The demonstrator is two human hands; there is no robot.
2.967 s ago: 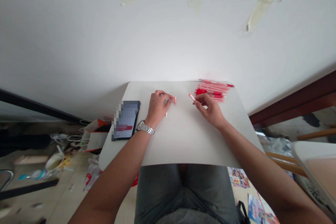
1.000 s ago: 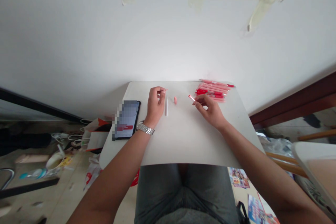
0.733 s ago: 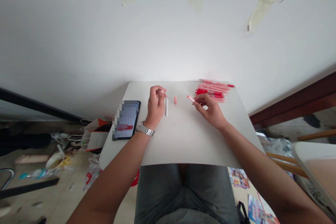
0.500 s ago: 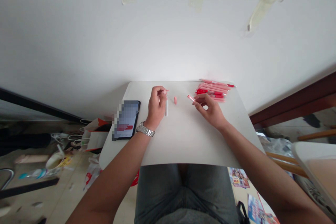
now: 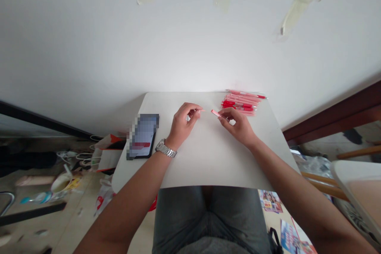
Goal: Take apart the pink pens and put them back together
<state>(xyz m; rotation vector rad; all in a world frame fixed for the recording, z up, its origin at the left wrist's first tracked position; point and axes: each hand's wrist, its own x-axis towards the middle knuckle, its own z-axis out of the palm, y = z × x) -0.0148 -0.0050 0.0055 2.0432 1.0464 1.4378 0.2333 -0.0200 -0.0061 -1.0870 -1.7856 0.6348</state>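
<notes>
My left hand [image 5: 185, 122], a metal watch on its wrist, is closed in a pinch over the middle of the table. A thin pale-pink pen part [image 5: 203, 110] sticks out to the right from its fingertips; the rest is hidden by the fingers. Opposite it, my right hand [image 5: 237, 124] pinches a pink-and-white pen barrel [image 5: 215, 113] between thumb and fingers, its end tilted up towards the left. A short gap separates the two parts. Just beyond the right hand lies a pile of pink and red pens [image 5: 242, 97].
A phone [image 5: 143, 137] lies on the left side of the white table [image 5: 208, 162]. The wall [image 5: 190, 47] rises directly behind it. A second white tabletop [image 5: 357, 170] stands at the right. Bags, cables and a cup [image 5: 62, 182] are on the floor at left.
My left hand has moved right, towards the right hand. The small pink piece on the table and the white stick below the left hand no longer show. The right hand has barely moved.
</notes>
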